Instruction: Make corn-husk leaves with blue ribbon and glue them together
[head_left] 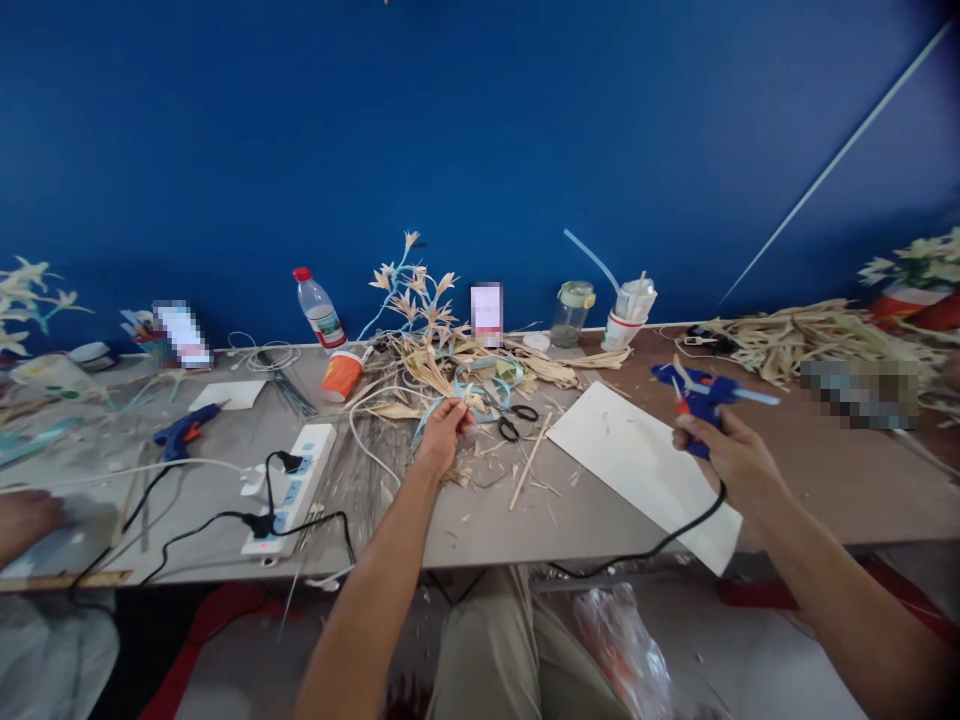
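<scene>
My left hand (442, 432) reaches forward over the table and pinches a thin strip at the near edge of a pile of dried straw leaves (450, 370), beside a curl of light blue ribbon (480, 385). My right hand (724, 450) is closed round the grip of a blue hot glue gun (701, 392), held above the table with its glue stick pointing right. The gun's black cord (660, 545) trails down across a white sheet of paper (645, 465). Black scissors (516, 420) lie just right of my left hand.
A white power strip (292, 485) with black plugs sits left of my left arm. A second glue gun (180, 432), an orange cup (343, 375), a water bottle (319, 310), a jar (570, 312) and more straw (802, 340) line the back. Another person's hand (26, 520) rests far left.
</scene>
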